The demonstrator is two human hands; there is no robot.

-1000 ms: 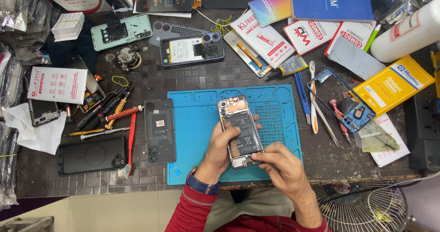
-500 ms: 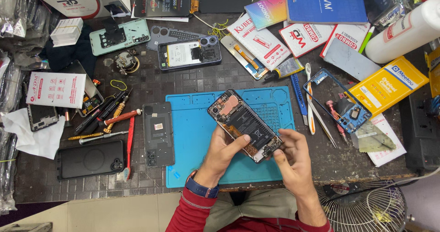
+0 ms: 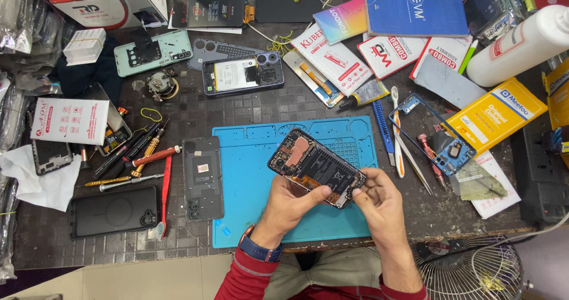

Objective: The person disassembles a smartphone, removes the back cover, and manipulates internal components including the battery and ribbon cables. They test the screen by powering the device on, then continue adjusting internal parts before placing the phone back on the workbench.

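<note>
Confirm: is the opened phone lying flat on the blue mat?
No, both hands, left hand and right hand, hold the opened phone tilted above the blue mat.

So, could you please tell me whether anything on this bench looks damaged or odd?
The opened phone, held in both hands, has its back off, exposing its insides. A bare blue phone frame lies at the right among tools.

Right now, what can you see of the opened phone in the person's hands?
The opened phone has its back cover off, showing a black battery, reddish board parts near its upper left end and an orange flex near the lower edge. It is held tilted diagonally above the blue repair mat. The left hand grips its lower side; the right hand pinches its lower right end.
</note>
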